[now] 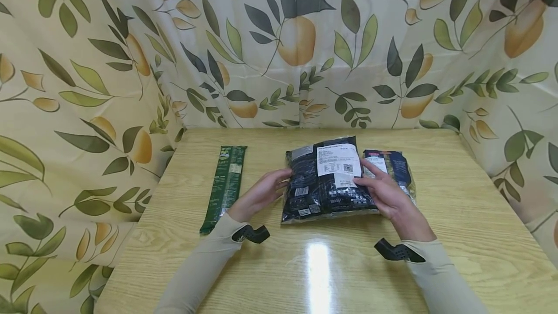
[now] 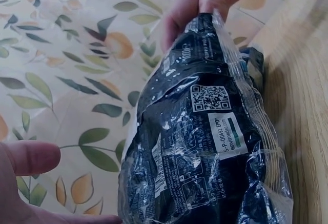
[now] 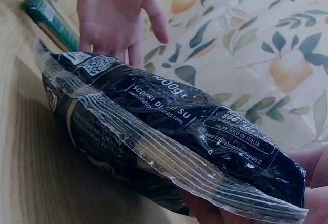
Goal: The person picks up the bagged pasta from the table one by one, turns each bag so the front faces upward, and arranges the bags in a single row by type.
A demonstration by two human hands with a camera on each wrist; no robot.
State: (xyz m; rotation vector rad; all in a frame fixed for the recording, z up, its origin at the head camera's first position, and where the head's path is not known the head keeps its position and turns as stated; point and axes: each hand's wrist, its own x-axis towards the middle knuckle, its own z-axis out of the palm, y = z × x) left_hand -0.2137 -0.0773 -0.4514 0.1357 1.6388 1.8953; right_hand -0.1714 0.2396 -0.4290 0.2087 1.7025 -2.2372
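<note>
A: Where is the big package?

B: Taking the tabletop as the clock, the plump black plastic bag with clear crimped seams (image 1: 324, 190) sits toward twelve from the middle of the pale wood-grain table (image 1: 462, 207). A white paper label (image 1: 333, 158) is stuck on its upper face, toward one o'clock of the bag's centre.

A: And the hands?

B: The left hand (image 1: 261, 191) is at the bag's nine o'clock, fingers extended, fingertips against its side and thumb held away; it isn't gripping. The right hand (image 1: 389, 197) is at three o'clock, gripping that end, with fingers under the seam and thumb over the top.

A: Is the bag flat on the table?

B: It looks tilted in the right wrist view; I can't tell whether it's fully off the wood.

A: Anything around it?

B: A long, slim dark-green plastic packet (image 1: 225, 183) lies farther out toward nine, apart from the bag. A navy packet with clear edges (image 1: 397, 164) lies between two and three, partly hidden by the bag and right hand. Beyond the table, at twelve, hangs a cream cloth printed with leaves and orange fruit (image 1: 296, 42).
</note>
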